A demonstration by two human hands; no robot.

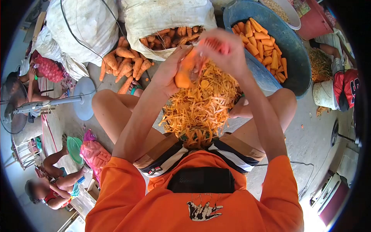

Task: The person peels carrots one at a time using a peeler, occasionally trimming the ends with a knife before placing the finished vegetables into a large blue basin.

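Observation:
My left hand [170, 73] is closed round a carrot [183, 79], its thick orange end pointing down toward me. Close beside it, my right hand [228, 52] grips a red-handled peeler [215, 45]; both are smeared by motion, and the blade cannot be made out. Below the two hands, a large heap of carrot peelings [197, 104] lies between my bent legs. Peeled carrots [262, 44] fill part of a blue tub [295, 73] to the right of my right hand. Unpeeled carrots [125, 63] lie on the floor to the left.
An open white sack [170, 17] of unpeeled carrots stands ahead, beside another full white sack [87, 29]. At left are a standing fan [15, 98] and a seated person [54, 181]. A white bucket [324, 94] stands right, near a person in red [349, 89].

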